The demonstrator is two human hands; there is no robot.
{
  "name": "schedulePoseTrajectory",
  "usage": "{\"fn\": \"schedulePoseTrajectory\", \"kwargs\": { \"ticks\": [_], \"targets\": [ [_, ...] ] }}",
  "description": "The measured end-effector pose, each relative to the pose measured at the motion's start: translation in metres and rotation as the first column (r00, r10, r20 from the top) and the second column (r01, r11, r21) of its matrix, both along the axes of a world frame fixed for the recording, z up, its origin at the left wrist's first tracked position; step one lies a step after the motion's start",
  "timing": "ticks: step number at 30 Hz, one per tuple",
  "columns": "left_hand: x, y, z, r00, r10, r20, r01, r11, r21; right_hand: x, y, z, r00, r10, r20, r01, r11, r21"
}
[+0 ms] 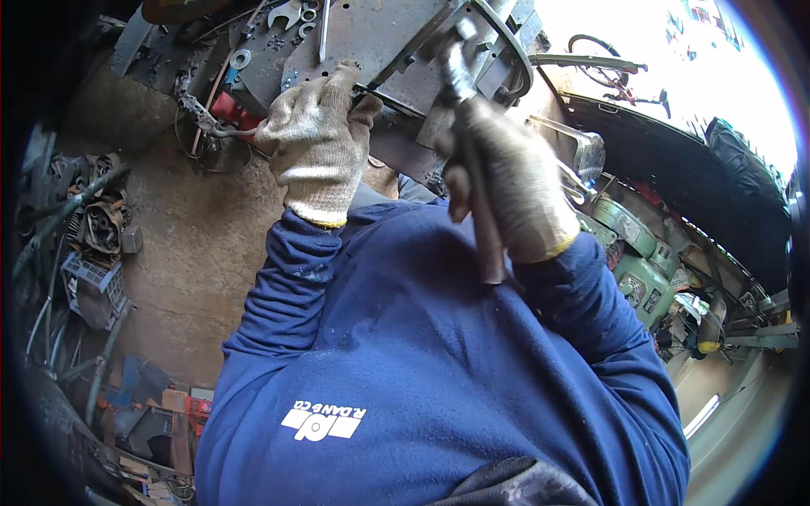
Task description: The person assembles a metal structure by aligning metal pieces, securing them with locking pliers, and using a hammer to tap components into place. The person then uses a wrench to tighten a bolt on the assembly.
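Observation:
Both hands wear knitted off-white gloves with yellow cuffs. My right hand [519, 181], blurred by motion, is wrapped around the handle of a hammer [458, 74]. Its shiny metal end rises above the bench and the dark grip hangs below my fist. At the near edge of a steel plate [354, 34], my left hand [316, 143] has its fingers bent, the index finger lying over the plate and the thumb close to the edge. Something dark shows between thumb and index finger, too hidden to name. A curved metal ring [516, 46] stands on the plate's right side.
On the bench lie an open-end spanner [287, 13], a washer [240, 59] and a thin metal rod [324, 34]. A red part [229, 110] sits below its edge. Right, a green machine [645, 282] and a bicycle [597, 61]; left, a grey crate [91, 282] among scrap.

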State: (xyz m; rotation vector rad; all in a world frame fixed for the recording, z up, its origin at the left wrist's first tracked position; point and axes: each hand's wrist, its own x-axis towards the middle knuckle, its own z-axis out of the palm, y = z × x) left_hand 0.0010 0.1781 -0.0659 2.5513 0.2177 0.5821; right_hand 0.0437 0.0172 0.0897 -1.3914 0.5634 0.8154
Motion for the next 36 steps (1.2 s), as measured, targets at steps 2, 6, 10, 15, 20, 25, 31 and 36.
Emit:
{"fn": "schedulePoseTrajectory", "kwargs": {
  "ticks": [2,6,10,15,20,25,31,36],
  "targets": [
    [-0.002,-0.001,0.001,0.999,0.008,-0.036,-0.008,1.000,-0.006,-0.002,0.004,0.000,0.972,-0.019,-0.234,-0.018,0.988,-0.155],
    [-0.001,-0.002,0.008,0.998,0.009,-0.058,-0.012,0.999,-0.052,0.012,-0.011,0.002,0.967,-0.107,-0.233,0.131,0.987,0.090],
    [-0.002,-0.001,0.007,0.998,0.004,-0.057,-0.008,0.997,-0.077,0.007,-0.006,-0.007,0.978,-0.147,-0.150,0.168,0.975,0.143],
    [-0.001,-0.002,0.006,0.999,0.007,-0.052,-0.011,0.998,-0.068,0.011,-0.003,-0.004,0.983,-0.158,-0.097,0.168,0.979,0.111],
    [0.001,-0.001,0.000,0.999,0.010,-0.036,-0.010,1.000,-0.004,0.004,-0.003,0.000,0.936,-0.040,-0.349,0.022,0.998,-0.053],
    [0.001,0.000,-0.005,0.999,0.025,-0.047,-0.025,1.000,-0.012,0.016,0.003,0.025,0.965,-0.103,-0.239,0.106,0.994,-0.001],
    [0.000,0.000,0.000,0.999,0.013,-0.040,-0.014,1.000,-0.016,0.007,0.005,0.019,0.997,-0.049,-0.054,0.049,0.999,-0.011],
    [-0.001,-0.001,0.004,0.997,-0.012,-0.079,0.005,0.996,-0.092,0.006,0.001,0.006,0.992,-0.111,-0.057,0.111,0.994,-0.011]
  ]
}}
